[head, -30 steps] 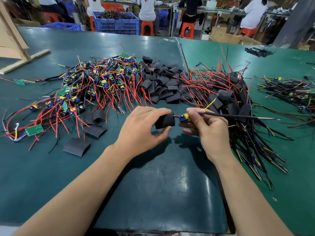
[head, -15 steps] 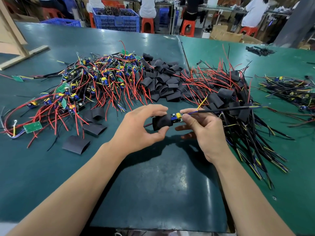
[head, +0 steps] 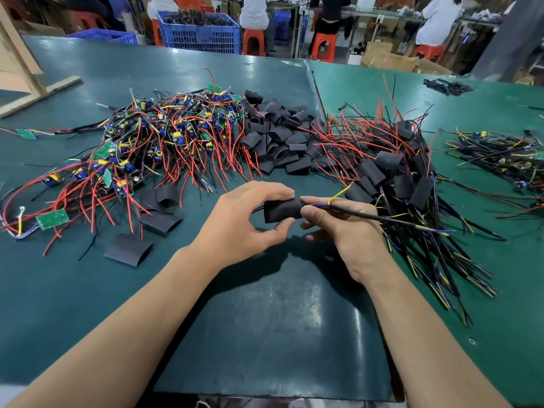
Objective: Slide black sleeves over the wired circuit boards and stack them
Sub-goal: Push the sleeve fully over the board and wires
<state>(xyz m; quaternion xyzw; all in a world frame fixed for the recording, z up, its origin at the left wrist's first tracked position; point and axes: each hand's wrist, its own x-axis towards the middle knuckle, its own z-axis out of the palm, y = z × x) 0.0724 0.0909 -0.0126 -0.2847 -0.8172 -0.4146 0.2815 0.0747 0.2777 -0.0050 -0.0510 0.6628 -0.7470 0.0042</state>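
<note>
My left hand (head: 244, 225) pinches a black sleeve (head: 282, 210) between thumb and fingers, just above the table. My right hand (head: 344, 231) grips the black cable (head: 382, 217) of a wired circuit board at the sleeve's right end. The board itself is hidden inside the sleeve. A pile of bare wired boards (head: 153, 142) with red wires lies to the left. Empty black sleeves (head: 279, 139) are heaped in the middle. Sleeved boards (head: 394, 178) are stacked on the right, their cables fanned toward me.
Loose flat sleeves (head: 129, 248) and a green board (head: 53, 218) lie at the left front. More wired parts (head: 500, 154) sit far right. A seam (head: 316, 89) joins two green table mats. Blue crates (head: 200, 33), red stools and seated people are behind the table.
The board's yellow-and-blue end, which stuck out of the sleeve before, has gone fully inside it. Both hands have drifted slightly left and closer together.
</note>
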